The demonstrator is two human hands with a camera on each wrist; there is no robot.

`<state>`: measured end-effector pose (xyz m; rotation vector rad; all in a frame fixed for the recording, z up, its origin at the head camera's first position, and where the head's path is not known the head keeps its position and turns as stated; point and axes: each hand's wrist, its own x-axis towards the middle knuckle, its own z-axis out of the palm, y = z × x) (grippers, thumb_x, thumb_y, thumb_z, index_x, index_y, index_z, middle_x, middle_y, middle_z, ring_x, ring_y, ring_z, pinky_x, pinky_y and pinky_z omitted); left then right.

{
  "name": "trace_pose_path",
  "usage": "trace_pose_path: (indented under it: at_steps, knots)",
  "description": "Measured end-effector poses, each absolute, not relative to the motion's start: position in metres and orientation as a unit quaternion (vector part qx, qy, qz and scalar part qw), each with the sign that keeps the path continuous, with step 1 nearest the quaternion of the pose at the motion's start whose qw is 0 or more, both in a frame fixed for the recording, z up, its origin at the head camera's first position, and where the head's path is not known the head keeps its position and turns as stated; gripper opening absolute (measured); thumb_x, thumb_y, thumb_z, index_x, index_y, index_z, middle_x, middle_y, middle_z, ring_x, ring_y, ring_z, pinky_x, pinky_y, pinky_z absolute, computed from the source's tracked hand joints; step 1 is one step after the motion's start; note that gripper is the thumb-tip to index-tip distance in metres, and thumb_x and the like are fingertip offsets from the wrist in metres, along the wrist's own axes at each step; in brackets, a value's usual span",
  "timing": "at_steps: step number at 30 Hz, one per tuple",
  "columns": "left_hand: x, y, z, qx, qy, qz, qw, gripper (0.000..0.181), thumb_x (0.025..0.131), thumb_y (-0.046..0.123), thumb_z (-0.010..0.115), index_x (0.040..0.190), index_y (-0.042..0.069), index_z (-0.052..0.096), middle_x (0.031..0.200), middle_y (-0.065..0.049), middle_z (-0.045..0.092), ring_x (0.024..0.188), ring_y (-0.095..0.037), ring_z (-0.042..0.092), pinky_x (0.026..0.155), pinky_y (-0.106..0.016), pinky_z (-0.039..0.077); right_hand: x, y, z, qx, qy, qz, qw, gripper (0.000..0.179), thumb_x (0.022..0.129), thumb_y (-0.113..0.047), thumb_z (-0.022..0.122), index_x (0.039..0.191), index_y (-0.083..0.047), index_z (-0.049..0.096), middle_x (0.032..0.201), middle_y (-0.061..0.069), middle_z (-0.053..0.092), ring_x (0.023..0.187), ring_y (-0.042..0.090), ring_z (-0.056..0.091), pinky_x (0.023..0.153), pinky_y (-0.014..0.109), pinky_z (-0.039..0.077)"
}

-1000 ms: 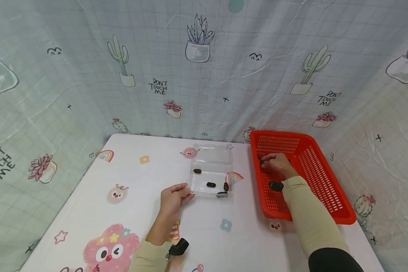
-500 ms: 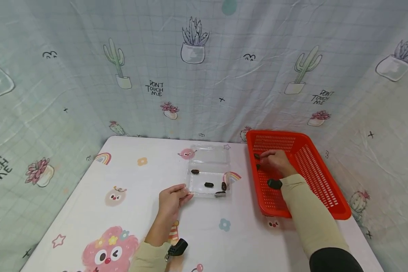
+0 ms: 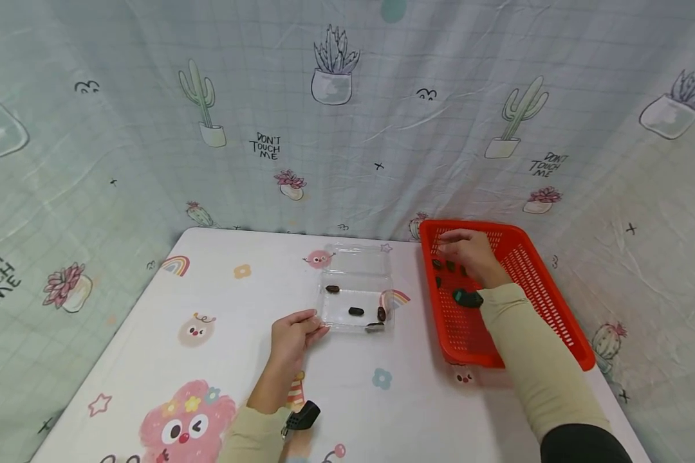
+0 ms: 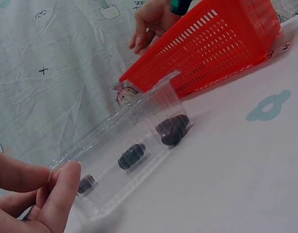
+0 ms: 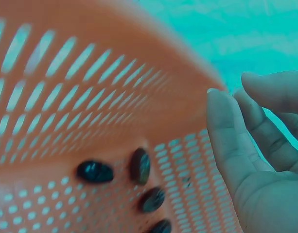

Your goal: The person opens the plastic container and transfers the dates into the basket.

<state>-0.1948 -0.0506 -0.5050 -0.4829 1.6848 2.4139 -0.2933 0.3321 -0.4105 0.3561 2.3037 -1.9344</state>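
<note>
My left hand (image 3: pixel 289 337) pinches the near left corner of a clear plastic clamshell box (image 3: pixel 338 315), thumb and fingers at its rim. The box lies with its lid (image 3: pixel 359 260) folded back. Several dark brown, glossy, oval date-like fruits (image 3: pixel 356 312) are inside it, two of them close together at its right end (image 4: pixel 173 130). My right hand (image 3: pixel 475 254) is over the far left part of a red plastic basket (image 3: pixel 434 321), fingers loosely bent, nothing between them. Several more of the dark fruits (image 5: pixel 140 166) lie on the basket floor below it.
The basket has slotted walls and stands at the table's right side, against a curtain (image 3: pixel 382 128) printed with cacti. The white table cover (image 3: pixel 237 386) carries cartoon prints. A black device is strapped to each wrist.
My right hand has risen and moved back from the basket's left side, and more fruits show below it. My left hand stays on the box.
</note>
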Motion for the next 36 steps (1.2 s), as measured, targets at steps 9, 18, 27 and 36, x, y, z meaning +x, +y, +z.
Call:
trace_pose_path:
  at_steps: [9, 18, 27, 36]
  knots:
    - [-0.195, -0.054, -0.504, -0.166, 0.564, 0.804, 0.083, 0.036, 0.096, -0.011, 0.061, 0.129, -0.022, 0.056, 0.092, -0.014, 0.065, 0.076, -0.016, 0.073, 0.075, -0.028, 0.068, -0.300, 0.300, -0.394, 0.061, 0.724, -0.684, 0.063, 0.040, 0.099, -0.003, 0.068, 0.136, 0.009, 0.058, 0.100, -0.004, 0.071, 0.086, 0.009, 0.075, 0.087, 0.023, 0.066]
    - [-0.195, -0.052, -0.503, -0.157, 0.559, 0.810, 0.087, 0.037, 0.095, -0.012, 0.061, 0.130, -0.024, 0.054, 0.087, -0.011, 0.066, 0.073, -0.013, 0.072, 0.075, -0.027, 0.068, -0.301, 0.269, -0.390, 0.027, 0.724, -0.685, 0.077, 0.015, 0.099, 0.001, 0.066, 0.111, -0.005, 0.072, 0.101, 0.001, 0.069, 0.087, 0.012, 0.074, 0.085, 0.023, 0.066]
    - [-0.195, -0.052, -0.505, -0.156, 0.554, 0.813, 0.089, 0.035, 0.096, -0.012, 0.060, 0.129, -0.023, 0.055, 0.089, -0.011, 0.065, 0.073, -0.012, 0.072, 0.075, -0.027, 0.068, -0.301, 0.235, -0.390, 0.002, 0.750, -0.654, 0.096, 0.029, 0.097, 0.000, 0.068, 0.125, 0.006, 0.066, 0.102, 0.001, 0.074, 0.088, 0.012, 0.076, 0.089, 0.026, 0.066]
    - [-0.196, -0.055, -0.503, -0.151, 0.552, 0.815, 0.089, 0.037, 0.097, -0.011, 0.060, 0.130, -0.024, 0.054, 0.089, -0.012, 0.065, 0.071, -0.012, 0.072, 0.075, -0.027, 0.068, -0.307, 0.201, -0.398, -0.025, 0.749, -0.650, 0.123, 0.025, 0.096, 0.003, 0.069, 0.120, 0.005, 0.069, 0.107, 0.011, 0.076, 0.098, 0.026, 0.076, 0.089, 0.031, 0.067]
